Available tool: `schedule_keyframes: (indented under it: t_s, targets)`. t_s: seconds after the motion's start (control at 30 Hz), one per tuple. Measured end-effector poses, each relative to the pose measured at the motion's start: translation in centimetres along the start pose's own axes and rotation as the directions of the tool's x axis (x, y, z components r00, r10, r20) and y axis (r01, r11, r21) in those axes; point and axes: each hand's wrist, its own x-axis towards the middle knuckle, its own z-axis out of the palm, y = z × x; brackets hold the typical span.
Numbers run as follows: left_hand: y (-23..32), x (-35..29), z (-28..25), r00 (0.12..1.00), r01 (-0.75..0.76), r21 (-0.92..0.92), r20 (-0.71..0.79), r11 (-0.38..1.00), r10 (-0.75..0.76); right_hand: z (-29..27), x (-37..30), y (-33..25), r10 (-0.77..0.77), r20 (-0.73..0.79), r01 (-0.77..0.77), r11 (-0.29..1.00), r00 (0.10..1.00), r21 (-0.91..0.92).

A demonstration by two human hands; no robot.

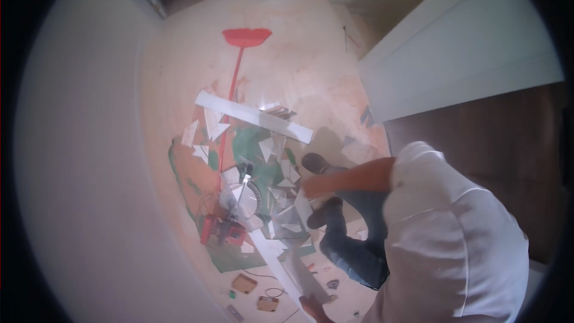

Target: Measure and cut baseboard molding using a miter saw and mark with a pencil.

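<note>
My left hand (313, 307) is at the lower edge, closed around the end of a long white board (269, 255). That board runs up and left to a red-and-grey mitre saw (240, 200) on the floor. A second, greyer board (308, 278) lies alongside it, close to the same hand. My right hand (309, 189) reaches left over the scraps beside the saw; it is blurred, and its fingers and anything in them cannot be made out. White angled offcuts (288, 173) lie below and around it.
A green sheet (246, 142) lies under the saw and scraps. A wide white board (254, 116) crosses a red long-handled broom (246, 37). Small cardboard boxes (244, 283) and a black cable (275, 292) lie near the bottom. A wall (89, 161) rises at left.
</note>
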Motion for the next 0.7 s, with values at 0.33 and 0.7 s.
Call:
schedule_keyframes:
  t_s: [0.33,0.7]
  targets:
    - [45.5,-1.8,3.1,0.768,-0.117,-0.538,0.484,0.835,0.42,-12.7,-27.7,-6.8,0.631,-0.316,0.299,0.138,0.708,0.944]
    - [70.2,-3.9,2.1,0.518,-0.313,-0.601,0.542,0.736,0.662,-33.8,-37.6,-1.2,0.878,-0.341,0.462,0.163,0.335,0.872]
